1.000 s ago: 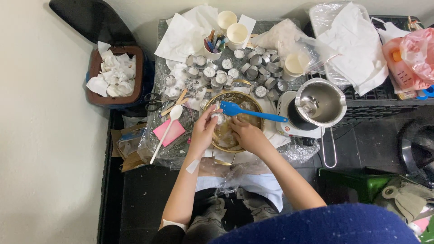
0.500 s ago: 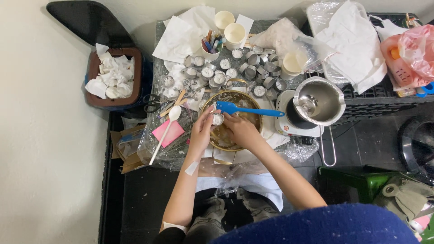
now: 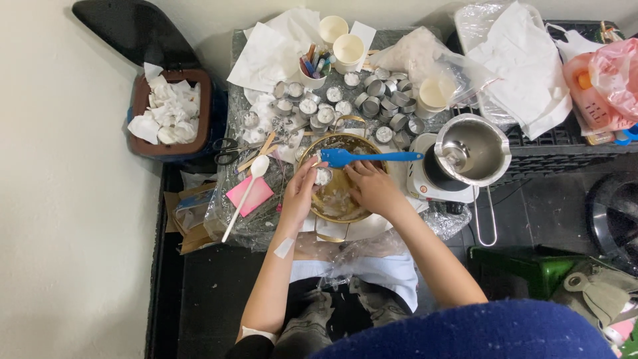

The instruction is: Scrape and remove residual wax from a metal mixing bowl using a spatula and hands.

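Observation:
My left hand [image 3: 300, 193] holds a small metal candle cup [image 3: 323, 176] over the gold bowl [image 3: 316, 149]. My right hand [image 3: 372, 187] reaches into the same bowl, fingers curled next to the cup; I cannot tell if it grips anything. A blue spatula [image 3: 369, 157] lies across the bowl's rim, its handle pointing right. White wax bits cling to the bowl's inside.
Several small metal cups [image 3: 372, 90] crowd the table behind the bowl. A steel pot [image 3: 472, 149] sits on a small hotplate at right. A white spoon [image 3: 247, 186] and pink note lie left. A bin of crumpled tissues [image 3: 169, 116] stands far left. Paper cups [image 3: 340, 38] stand at the back.
Both hands have stayed in the bowl with small shifts; the left hand keeps the cup and the spatula rests in the same place.

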